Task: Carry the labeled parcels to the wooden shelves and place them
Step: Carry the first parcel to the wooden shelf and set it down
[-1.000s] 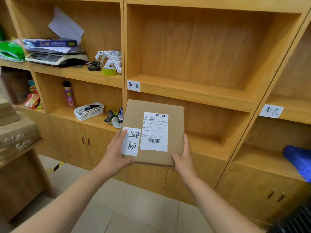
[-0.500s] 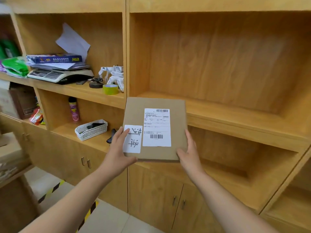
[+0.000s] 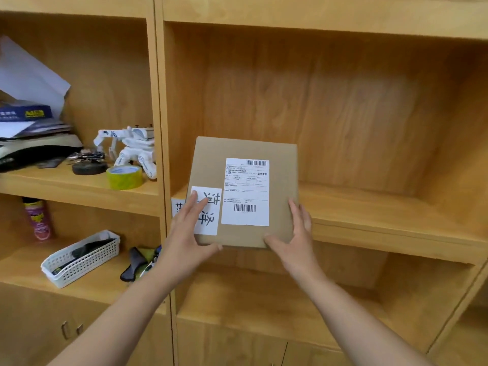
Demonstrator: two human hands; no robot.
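Note:
A flat brown cardboard parcel (image 3: 280, 186) carries a white shipping label with barcodes and a smaller white tag with handwritten characters. My left hand (image 3: 186, 233) grips its near left corner, fingers lying over the handwritten tag. My right hand (image 3: 293, 237) grips its near right corner. The parcel is held over the front left part of the wooden shelf (image 3: 375, 220) in the middle bay; its far half reaches into that bay. I cannot tell whether it touches the board. A white paper tag (image 3: 177, 207) on the shelf's front edge is partly hidden behind my left hand.
The left bay holds a white toy robot (image 3: 132, 149), a yellow-green tape roll (image 3: 124, 177), a dark tape roll (image 3: 89, 168) and stacked papers and boxes (image 3: 26, 120). Below are a spray can (image 3: 38, 219) and a white mesh basket (image 3: 81, 257). A vertical divider (image 3: 161, 154) separates the bays.
I have stepped closer to the shelves. Both hands have lifted the parcel up and forward, from below the shelf edge to over the middle bay's board.

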